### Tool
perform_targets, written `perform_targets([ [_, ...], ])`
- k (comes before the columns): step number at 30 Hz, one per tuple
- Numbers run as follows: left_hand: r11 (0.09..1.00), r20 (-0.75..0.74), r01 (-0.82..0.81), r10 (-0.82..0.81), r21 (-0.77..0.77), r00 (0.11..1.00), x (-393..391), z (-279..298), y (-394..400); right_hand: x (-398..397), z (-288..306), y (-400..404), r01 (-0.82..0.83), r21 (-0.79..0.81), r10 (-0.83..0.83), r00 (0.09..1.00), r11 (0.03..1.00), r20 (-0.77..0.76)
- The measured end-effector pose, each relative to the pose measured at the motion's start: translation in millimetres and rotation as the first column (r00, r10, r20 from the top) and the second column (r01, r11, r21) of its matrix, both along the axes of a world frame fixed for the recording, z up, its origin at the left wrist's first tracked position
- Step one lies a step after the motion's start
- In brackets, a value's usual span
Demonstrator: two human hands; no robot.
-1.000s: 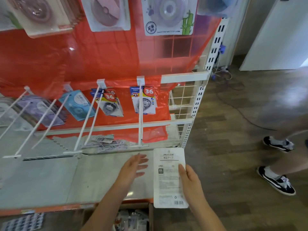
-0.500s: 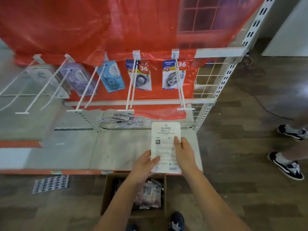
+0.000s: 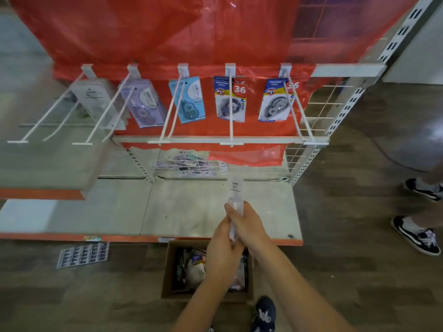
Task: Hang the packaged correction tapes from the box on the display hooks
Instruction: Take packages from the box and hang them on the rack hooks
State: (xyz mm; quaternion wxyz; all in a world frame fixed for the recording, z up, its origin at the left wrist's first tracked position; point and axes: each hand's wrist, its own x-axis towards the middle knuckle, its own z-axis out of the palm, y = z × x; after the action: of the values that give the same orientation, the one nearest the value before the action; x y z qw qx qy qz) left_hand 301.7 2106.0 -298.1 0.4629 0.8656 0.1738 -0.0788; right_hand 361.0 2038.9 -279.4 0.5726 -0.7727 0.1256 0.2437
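Above box [image 3: 170,267]: left hand [image 3: 221,250], right hand [image 3: 249,226] grip edge-on packet [image 3: 236,195].

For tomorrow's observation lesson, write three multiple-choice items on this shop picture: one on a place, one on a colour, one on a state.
1. Where is the cardboard box?
A. on the floor below the shelf edge
B. on the top hook
C. on the grey shelf

2. What colour is the plastic sheet behind the display hooks?
A. green
B. red
C. black

3. How is the correction tape package held?
A. it lies loose in the box
B. it hangs on a hook
C. both hands grip it, edge-on to the camera

Answers:
1 A: the box stands on the wooden floor, just in front of the shelf's orange edge.
2 B: the sheet draped behind the hooks is red.
3 C: the left hand and the right hand close round the package above the box.
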Motion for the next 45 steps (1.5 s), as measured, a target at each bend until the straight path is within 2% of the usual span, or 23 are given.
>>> perform_targets([
  [3,0.995,-0.025,0.084,-0.083,0.044,0.996,-13,-7,8,-1,-8,1,0.007,-0.085,-0.004,1.000,0.996,0.030],
  [8,0.988,0.035,0.134,-0.137,0.082,0.990,-23,-7,49,-5,-10,-12,0.062,0.062,-0.062,0.998,0.996,-0.002],
  [12,0.969,-0.019,0.155,-0.154,0.191,0.988,-16,-13,96,-14,-10,-19,0.107,0.099,-0.103,0.994,0.989,-0.049],
  [20,0.802,-0.195,0.326,-0.263,0.500,0.945,8,-3,165,-35,3,-8,0.108,0.196,-0.104,0.994,0.975,-0.035],
  [26,0.703,-0.172,0.246,-0.176,0.667,0.969,18,34,199,-20,15,20,-0.013,0.225,0.006,1.000,0.974,0.030],
  [31,0.724,-0.106,0.109,-0.050,0.681,0.993,4,57,226,-10,25,60,-0.180,0.228,0.166,0.983,0.957,0.081],
  [37,0.691,-0.036,0.011,0.022,0.723,0.999,-9,68,284,0,32,139,-0.311,0.230,0.291,0.950,0.922,0.115],
  [41,0.688,-0.056,0.008,0.048,0.725,0.997,-5,62,337,10,34,205,-0.356,0.230,0.333,0.934,0.906,0.131],
  [45,0.669,-0.042,0.022,0.014,0.743,0.999,5,45,393,17,33,272,-0.329,0.248,0.299,0.942,0.911,0.153],
])
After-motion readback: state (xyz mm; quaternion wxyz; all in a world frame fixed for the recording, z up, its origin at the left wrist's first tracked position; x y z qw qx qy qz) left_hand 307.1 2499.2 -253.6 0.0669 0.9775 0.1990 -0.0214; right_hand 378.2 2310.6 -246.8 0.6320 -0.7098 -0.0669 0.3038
